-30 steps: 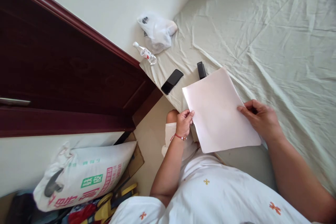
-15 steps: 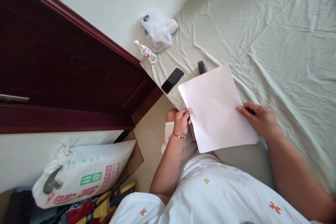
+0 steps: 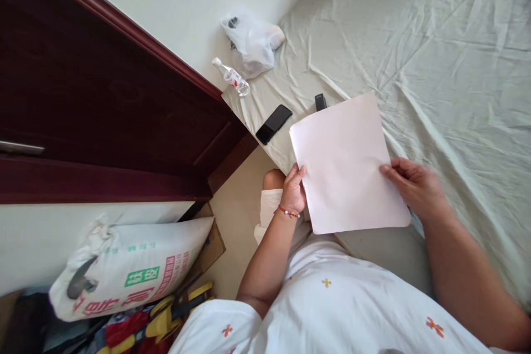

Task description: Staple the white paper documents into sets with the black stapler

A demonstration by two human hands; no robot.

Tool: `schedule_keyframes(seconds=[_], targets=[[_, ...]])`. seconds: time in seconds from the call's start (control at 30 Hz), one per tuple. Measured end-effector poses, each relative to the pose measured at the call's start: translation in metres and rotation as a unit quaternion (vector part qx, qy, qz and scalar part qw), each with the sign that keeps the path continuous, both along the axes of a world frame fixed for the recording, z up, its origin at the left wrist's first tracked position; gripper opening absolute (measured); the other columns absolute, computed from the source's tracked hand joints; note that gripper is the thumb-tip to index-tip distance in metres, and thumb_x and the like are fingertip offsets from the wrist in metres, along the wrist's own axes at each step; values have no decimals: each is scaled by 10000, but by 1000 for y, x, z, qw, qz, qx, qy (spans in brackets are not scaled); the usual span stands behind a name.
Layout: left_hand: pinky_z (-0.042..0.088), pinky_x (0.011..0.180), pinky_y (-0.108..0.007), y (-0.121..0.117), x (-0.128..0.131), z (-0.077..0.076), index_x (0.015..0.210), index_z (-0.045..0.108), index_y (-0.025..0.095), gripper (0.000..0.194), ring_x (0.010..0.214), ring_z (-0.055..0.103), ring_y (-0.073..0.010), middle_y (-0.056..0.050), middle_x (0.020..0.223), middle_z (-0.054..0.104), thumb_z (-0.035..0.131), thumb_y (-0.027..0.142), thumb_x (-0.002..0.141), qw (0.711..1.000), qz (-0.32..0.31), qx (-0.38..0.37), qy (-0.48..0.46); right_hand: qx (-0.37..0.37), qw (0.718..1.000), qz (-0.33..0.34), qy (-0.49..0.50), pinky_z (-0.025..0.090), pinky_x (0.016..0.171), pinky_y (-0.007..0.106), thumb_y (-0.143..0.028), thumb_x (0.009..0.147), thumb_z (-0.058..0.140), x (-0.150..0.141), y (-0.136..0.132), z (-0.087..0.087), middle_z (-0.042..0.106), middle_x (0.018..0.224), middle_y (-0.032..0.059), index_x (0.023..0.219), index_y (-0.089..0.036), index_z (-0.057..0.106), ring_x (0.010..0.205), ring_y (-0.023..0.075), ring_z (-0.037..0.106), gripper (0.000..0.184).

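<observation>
Blank white paper, seemingly several sheets stacked, is held up over my lap and the bed edge. My left hand, with a red beaded bracelet at its wrist, grips the left edge, thumb on top and fingers beneath. On the opposite edge, my right hand pinches the paper between thumb and fingers. Past the far edge of the paper lies a small black object, partly covered by it; I cannot make out its kind. A black phone lies flat to the left of it.
A wrinkled pale sheet covers the bed. Near the wall are a clear bottle lying tilted and a white plastic bag. At left are a dark red door and a printed white sack on the floor.
The paper has shifted slightly right and away from my body, turning a little. Both hands keep hold of it; my left hand now reaches further under its edge.
</observation>
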State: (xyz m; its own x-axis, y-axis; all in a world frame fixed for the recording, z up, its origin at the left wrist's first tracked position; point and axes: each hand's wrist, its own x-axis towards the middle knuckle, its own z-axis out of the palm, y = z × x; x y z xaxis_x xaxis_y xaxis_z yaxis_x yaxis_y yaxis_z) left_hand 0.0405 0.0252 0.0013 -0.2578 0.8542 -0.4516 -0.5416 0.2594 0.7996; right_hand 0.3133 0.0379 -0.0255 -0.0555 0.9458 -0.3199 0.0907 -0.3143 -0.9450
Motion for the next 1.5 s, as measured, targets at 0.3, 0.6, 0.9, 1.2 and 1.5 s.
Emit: schedule_keyframes(seconds=[0.3,0.6,0.9,1.2,1.5], targets=[[387,476,-236,-7,-14,-5,767,749,143,386,504,575,-100,0,653,721,947,226,447,995,-80,-59,12,-61,990,-70,107,420,437,286,-614,682,929,-2,-2,15,677,712,-9,856,-262,722,521,152,560,444],[568,978,-397,-7,-1,-13,916,775,123,642,998,776,-290,-89,898,810,1046,520,491,998,1,-34,52,71,996,-59,-9,402,528,283,-642,771,845,-3,2,-7,688,754,7,954,-258,767,624,157,553,433],[542,852,-336,-5,-2,-22,843,744,115,748,830,715,-189,-61,871,789,1036,630,385,988,109,-46,102,118,987,-31,-102,356,540,291,-593,793,800,-4,4,-5,641,725,-3,932,-244,764,589,135,466,377],[533,790,-301,-5,1,-19,868,736,125,671,795,686,-166,-51,851,757,1027,590,482,994,64,-23,87,138,971,-111,-158,400,566,292,-521,833,744,-3,1,-4,641,651,-13,837,-251,744,595,154,525,270],[133,448,-210,8,-5,-14,628,543,166,529,436,315,-19,83,560,402,939,504,533,978,-67,-47,190,191,941,-178,-214,407,625,322,-445,842,714,-4,2,-2,666,713,13,840,-225,766,617,157,512,226]])
